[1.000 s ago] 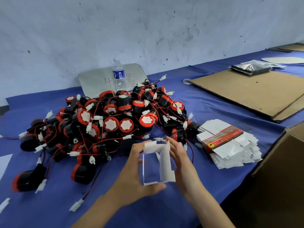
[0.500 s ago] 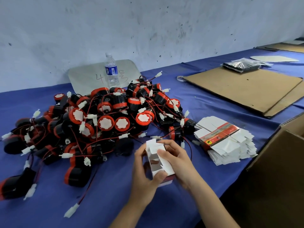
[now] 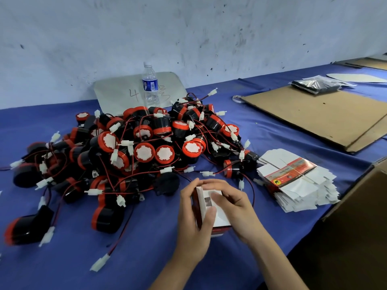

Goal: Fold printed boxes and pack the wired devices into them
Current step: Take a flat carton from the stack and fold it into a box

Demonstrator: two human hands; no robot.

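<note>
Holding what, those two hands?

– A small box point(image 3: 211, 208), white with red on its sides. The left hand point(image 3: 193, 225) wraps round its left side, with the thumb on the front. The right hand point(image 3: 232, 203) curls over the top and presses a white flap with its thumb. Both hands grip it.

Where is the box?

– Low over the blue cloth point(image 3: 146, 258), just in front of the heap. I cannot tell if it touches the cloth.

What heap?

– Lots of round black and red things point(image 3: 136, 147) with red wires and white plugs, all tangled up.

And beside the hands?

– On the right lies a stack of flat boxes point(image 3: 297, 185). The top one shows a red stripe. Next to that stands a big brown carton point(image 3: 356, 227).

And further back?

– A water bottle point(image 3: 150, 84) stands up behind the heap. Behind it is a grey board point(image 3: 117, 91) with a 4 written on it. Far right, a brown cardboard sheet point(image 3: 314, 116) lies flat, with a black bag point(image 3: 316, 85) at its far end.
</note>
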